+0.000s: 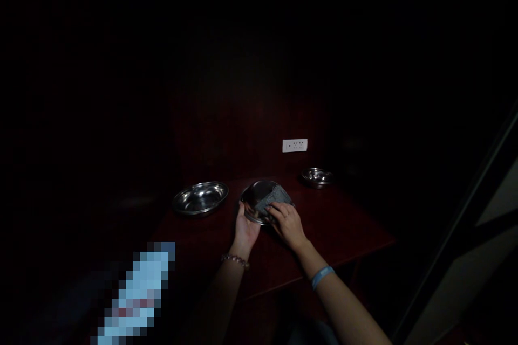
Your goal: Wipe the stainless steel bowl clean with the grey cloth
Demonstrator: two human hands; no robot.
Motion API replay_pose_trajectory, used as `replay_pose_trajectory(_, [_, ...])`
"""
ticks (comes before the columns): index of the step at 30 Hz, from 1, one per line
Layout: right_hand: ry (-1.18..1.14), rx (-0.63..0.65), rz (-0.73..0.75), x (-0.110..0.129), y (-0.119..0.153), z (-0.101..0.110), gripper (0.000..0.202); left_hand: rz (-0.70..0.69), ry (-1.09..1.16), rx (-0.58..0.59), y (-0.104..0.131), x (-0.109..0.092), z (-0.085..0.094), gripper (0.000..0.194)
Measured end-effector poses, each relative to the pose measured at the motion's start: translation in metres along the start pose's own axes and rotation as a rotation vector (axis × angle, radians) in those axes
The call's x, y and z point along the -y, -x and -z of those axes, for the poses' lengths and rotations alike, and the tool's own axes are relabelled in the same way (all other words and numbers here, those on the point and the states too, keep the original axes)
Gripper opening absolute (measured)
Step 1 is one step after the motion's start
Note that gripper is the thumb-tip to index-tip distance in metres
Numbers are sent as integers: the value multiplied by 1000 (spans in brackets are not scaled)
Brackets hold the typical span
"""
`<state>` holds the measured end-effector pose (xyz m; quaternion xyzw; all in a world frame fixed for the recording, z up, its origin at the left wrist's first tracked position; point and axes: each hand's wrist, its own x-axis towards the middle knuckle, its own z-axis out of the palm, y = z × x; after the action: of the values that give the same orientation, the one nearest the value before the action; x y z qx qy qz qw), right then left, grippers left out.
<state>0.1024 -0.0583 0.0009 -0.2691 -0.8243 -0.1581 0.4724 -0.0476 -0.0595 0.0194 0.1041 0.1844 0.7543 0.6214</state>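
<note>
A shiny round metal plate (253, 194) is held above the dark red table, tilted toward me. My left hand (246, 230) grips its near left edge, thumb at the rim and the other fingers hidden beneath. On the plate's face lies a grey cloth (275, 197). My right hand (288, 222) has its fingers bent over the cloth, pressing it against the plate. A beaded bracelet circles my left wrist, and a blue band my right.
The dark red table (335, 226) bears a wide metal dish (201, 198) at left and a smaller metal bowl (318, 177) at back right. A white socket panel (295, 145) is on the wall behind. A pixelated bright patch covers the lower left; the surroundings are very dark.
</note>
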Motion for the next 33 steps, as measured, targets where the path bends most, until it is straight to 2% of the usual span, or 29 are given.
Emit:
replay_pose_trajectory(5, [-39,139,136,11,-11,12,47,39,-16,-46,4,0,-2,31])
replay_pose_trajectory(9, [-33,182,157,18,-15,18,52,73,-106,-29,10,5,-7,31])
replay_pose_trajectory(13, [-10,154,109,16,-14,20,53,57,-154,37,16,9,-12,33])
replay_pose_trajectory(17, [-6,93,47,12,-11,19,52,96,-163,92,19,11,-14,35])
replay_pose_trajectory(26, [-2,48,-24,11,-11,19,54,187,-138,97,17,15,-8,32])
replay_pose_trajectory(33, [-26,12,-65,8,-10,18,52,228,-123,152,21,14,-10,29])
